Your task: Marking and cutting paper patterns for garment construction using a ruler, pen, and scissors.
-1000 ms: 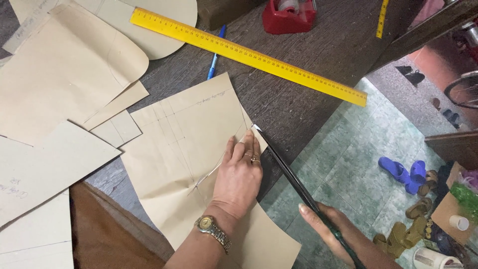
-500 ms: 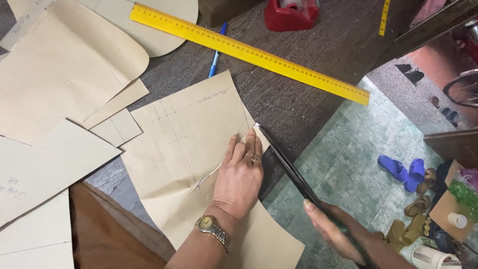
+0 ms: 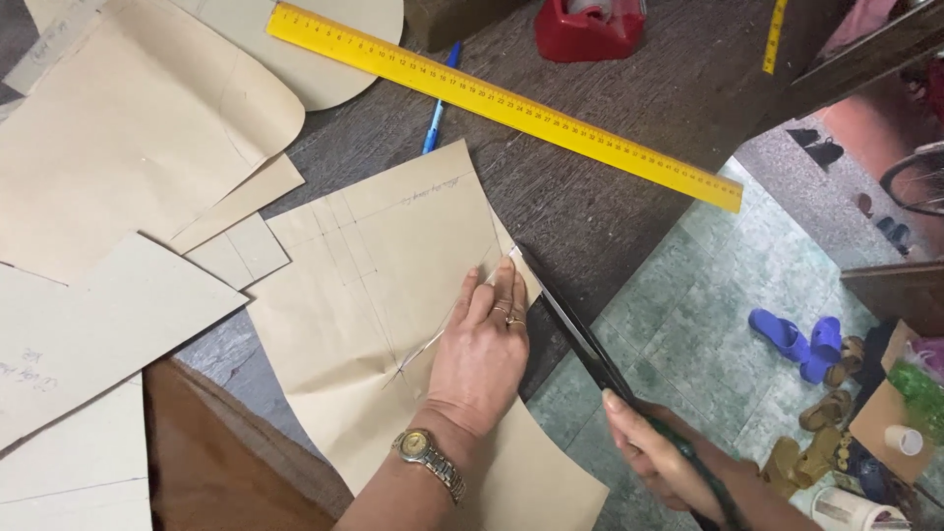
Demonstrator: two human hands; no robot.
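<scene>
A brown paper pattern sheet (image 3: 374,275) with pencil lines lies on the dark wooden table (image 3: 580,197), partly over the table's edge. My left hand (image 3: 479,354), wearing a ring and a wristwatch, presses flat on the sheet near its right edge. My right hand (image 3: 661,457) grips the handles of long black scissors (image 3: 575,329). The blades point up-left, and their tips reach the sheet's right edge just beside my left fingertips.
Several other brown paper pieces (image 3: 128,128) cover the table's left side. A long yellow ruler (image 3: 501,98) lies diagonally, with a blue pen (image 3: 438,108) and a red tape dispenser (image 3: 590,25) behind it. Sandals (image 3: 796,339) sit on the green floor at right.
The scissors have slid slightly forward along the paper's right edge, and my right hand has moved a little up-left with them. My left hand stays pressed on the sheet.
</scene>
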